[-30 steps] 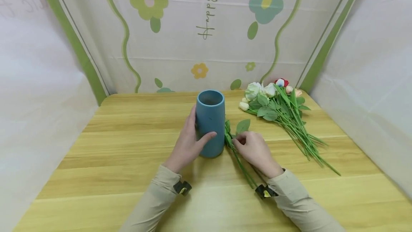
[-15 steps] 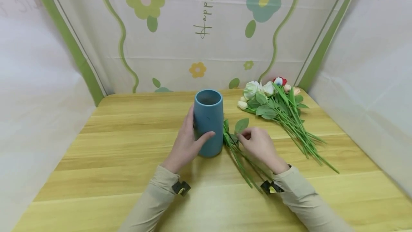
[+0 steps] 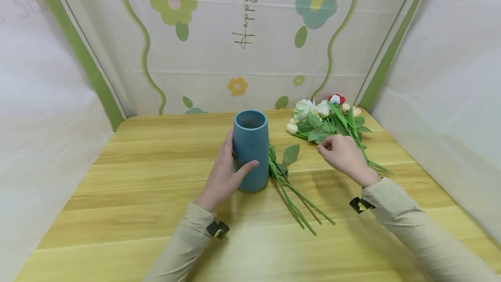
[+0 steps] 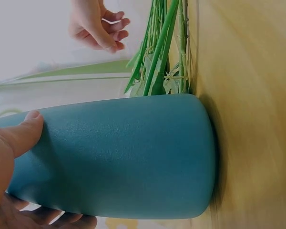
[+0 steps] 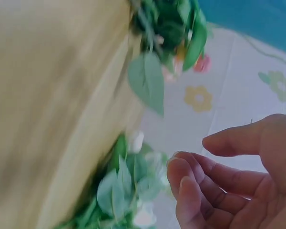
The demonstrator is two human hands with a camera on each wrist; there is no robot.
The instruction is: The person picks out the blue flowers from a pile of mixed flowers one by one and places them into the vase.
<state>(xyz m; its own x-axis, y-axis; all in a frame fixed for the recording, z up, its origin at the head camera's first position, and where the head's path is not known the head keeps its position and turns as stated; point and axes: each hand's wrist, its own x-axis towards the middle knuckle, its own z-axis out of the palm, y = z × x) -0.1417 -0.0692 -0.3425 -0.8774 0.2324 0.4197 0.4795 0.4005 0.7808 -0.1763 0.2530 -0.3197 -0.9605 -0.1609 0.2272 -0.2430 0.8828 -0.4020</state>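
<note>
A tall blue vase [image 3: 250, 153] stands upright on the wooden table. My left hand [image 3: 224, 177] grips it around the side, and its thumb lies across the front in the left wrist view. Just right of the vase lie several green flower stems [image 3: 291, 195] with leaves; the vase hides their heads in the head view. My right hand [image 3: 346, 156] is above the table, between those stems and a bunch of artificial flowers [image 3: 322, 110]. In the right wrist view its fingers [image 5: 186, 191] are loosely curled, thumb apart, with nothing between them.
The bunch, with white, cream, peach and red heads, lies at the table's back right, stems pointing to the front. Behind the wooden table [image 3: 129, 177] hangs a flower-printed cloth [image 3: 211, 42]. White cloth walls [image 3: 446, 82] close in both sides.
My right hand has let go of the stems beside the vase and moved right and back, toward the flower bunch. My left hand keeps holding the vase in place.
</note>
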